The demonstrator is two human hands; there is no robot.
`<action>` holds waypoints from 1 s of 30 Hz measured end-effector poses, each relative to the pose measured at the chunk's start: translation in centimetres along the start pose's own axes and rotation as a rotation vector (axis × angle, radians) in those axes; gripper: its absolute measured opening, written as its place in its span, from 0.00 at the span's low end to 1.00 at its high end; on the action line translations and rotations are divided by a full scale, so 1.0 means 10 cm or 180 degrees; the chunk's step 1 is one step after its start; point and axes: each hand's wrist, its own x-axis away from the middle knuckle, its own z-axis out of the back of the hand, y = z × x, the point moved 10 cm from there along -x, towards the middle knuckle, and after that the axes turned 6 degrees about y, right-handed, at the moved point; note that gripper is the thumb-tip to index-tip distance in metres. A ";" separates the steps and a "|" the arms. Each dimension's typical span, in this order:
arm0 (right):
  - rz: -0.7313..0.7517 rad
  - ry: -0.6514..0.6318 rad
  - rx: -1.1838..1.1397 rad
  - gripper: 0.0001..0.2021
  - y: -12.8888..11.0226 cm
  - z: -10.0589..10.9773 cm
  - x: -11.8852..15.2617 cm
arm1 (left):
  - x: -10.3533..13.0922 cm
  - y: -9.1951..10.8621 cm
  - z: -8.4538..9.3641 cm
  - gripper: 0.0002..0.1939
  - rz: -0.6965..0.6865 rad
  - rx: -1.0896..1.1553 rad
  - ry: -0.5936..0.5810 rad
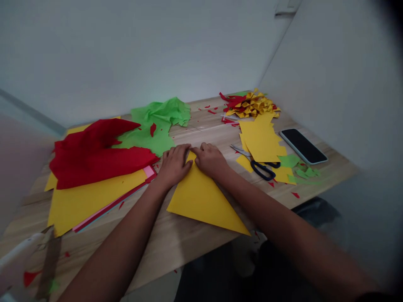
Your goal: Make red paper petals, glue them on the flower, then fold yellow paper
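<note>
A sheet of yellow paper [204,199], folded into a triangle-like shape, lies on the wooden table in front of me, its narrow end pointing away. My left hand [174,165] is closed on the upper left edge, thumb resting on the paper. On the upper right edge, my right hand [210,159] is also closed, with curled fingers pressing near the tip. Both hands almost meet there and partly cover the tip. Scissors [256,163] with dark handles lie to the right, partly under yellow paper pieces [261,140].
Red crepe paper [97,155] lies over yellow sheets [91,201] at left, beside crumpled green paper [157,126]. Far right holds a heap of yellow folded strips [256,105] and a phone [304,146]. A white glue-gun-like tool [19,256] shows at lower left. Walls border the table.
</note>
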 end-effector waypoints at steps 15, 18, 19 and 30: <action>0.0101 0.0033 0.0166 0.20 0.01 0.00 0.04 | 0.11 0.07 -0.14 0.30 0.0008 -0.0422 -0.0383; 0.0095 0.0153 0.0091 0.21 0.04 0.04 0.09 | 0.11 0.07 -0.12 0.32 0.0041 -0.0273 -0.0337; 0.0057 0.0223 0.0019 0.21 0.05 0.06 0.10 | 0.11 0.07 -0.10 0.32 0.0032 -0.0205 -0.0277; 0.0069 0.0384 -0.0274 0.16 0.03 0.10 0.12 | 0.14 0.01 -0.07 0.28 0.0159 -0.0691 -0.0178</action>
